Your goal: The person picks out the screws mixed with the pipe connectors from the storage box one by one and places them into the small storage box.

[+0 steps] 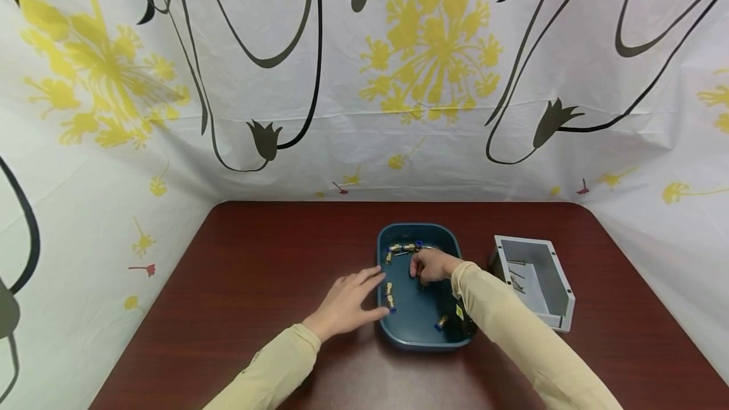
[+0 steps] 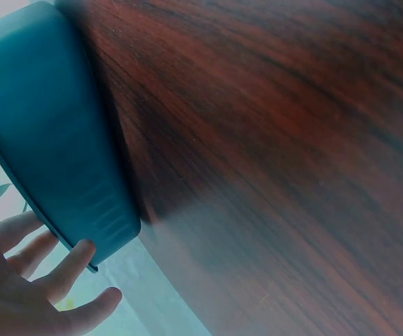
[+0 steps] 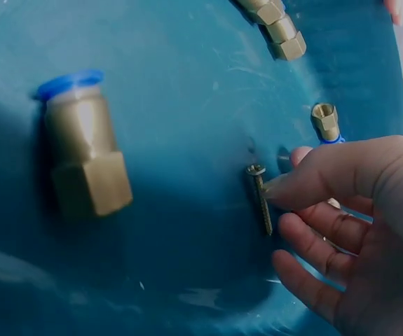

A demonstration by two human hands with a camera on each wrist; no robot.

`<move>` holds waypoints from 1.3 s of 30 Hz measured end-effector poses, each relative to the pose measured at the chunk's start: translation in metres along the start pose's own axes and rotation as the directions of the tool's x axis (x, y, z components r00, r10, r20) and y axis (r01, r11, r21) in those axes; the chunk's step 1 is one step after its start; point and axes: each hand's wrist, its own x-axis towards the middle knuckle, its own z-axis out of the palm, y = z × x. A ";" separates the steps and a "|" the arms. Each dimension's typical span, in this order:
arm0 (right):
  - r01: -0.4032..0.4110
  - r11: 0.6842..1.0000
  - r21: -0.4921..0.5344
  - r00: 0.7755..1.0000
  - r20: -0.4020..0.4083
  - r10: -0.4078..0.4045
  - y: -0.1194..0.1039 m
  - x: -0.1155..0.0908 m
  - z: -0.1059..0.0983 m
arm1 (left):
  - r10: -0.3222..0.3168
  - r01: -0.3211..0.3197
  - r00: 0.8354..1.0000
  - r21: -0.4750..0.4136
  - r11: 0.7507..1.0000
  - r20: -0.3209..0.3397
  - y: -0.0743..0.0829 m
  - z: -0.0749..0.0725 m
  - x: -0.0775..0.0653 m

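Observation:
My right hand (image 1: pixel 434 266) reaches down inside a blue plastic basin (image 1: pixel 418 344). In the right wrist view its thumb tip is right at a small screw (image 3: pixel 263 203) over the basin floor, with the index finger partly hidden behind the thumb. The other fingers are bent and apart from the screw. A brass fitting with a blue collar (image 3: pixel 85 143) lies near the camera, and another fitting (image 3: pixel 325 122) is beside the hand. My left hand (image 1: pixel 344 304) rests at the basin's left rim, fingers spread; the left wrist view shows its fingertips (image 2: pixel 83 250) against the outer rim.
More brass fittings (image 1: pixel 390 296) lie along the basin's left side and far end, and one fitting (image 1: pixel 441 323) near its front right. To the right, a grey box (image 1: pixel 560 271) holds several screws (image 1: pixel 517 283). Both stand on a dark red wooden table (image 1: pixel 273 252) before a patterned curtain.

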 end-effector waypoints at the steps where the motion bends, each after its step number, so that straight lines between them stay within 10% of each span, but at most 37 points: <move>1: -0.003 1.000 -0.002 1.000 0.001 0.003 0.000 0.000 0.000 | 0.000 0.000 1.000 0.000 1.000 0.000 0.000 0.000 0.000; 39: 0.006 0.997 -0.073 0.994 -0.104 -0.014 -0.005 0.004 0.011 | 0.005 -0.005 1.000 -0.020 1.000 0.009 -0.001 0.000 -0.001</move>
